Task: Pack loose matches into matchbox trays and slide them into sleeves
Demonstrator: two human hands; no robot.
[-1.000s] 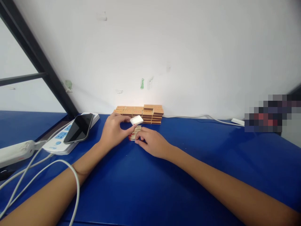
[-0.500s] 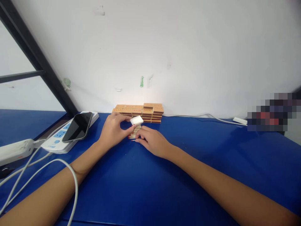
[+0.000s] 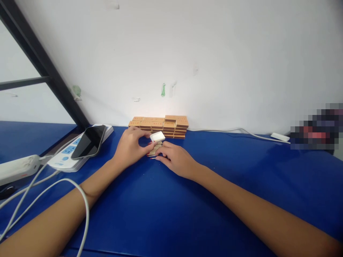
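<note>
My left hand (image 3: 130,144) pinches a small white matchbox tray (image 3: 157,136) between thumb and fingers, tilted above the desk. Under and in front of the tray lies a pile of red-tipped matches (image 3: 153,150), partly covered by my hands. My right hand (image 3: 177,159) rests at the right side of this pile with thumb and forefinger pinched together. From its fingertips a single match (image 3: 153,158) sticks out to the left, red head outward. Directly behind stand stacked orange-brown matchboxes (image 3: 175,125), against the wall.
On the left, a black phone (image 3: 89,142) lies on a white power strip (image 3: 66,162), with a white charger (image 3: 20,169) nearby. A loose white cable (image 3: 86,210) loops over my left forearm. Another cable (image 3: 222,129) runs along the wall (image 3: 227,71) across the blue desk (image 3: 150,210).
The view has shifted slightly, so things sit a little further right and higher. Both hands keep nearly the same pose, the left still on the tray and the right at the matches.
</note>
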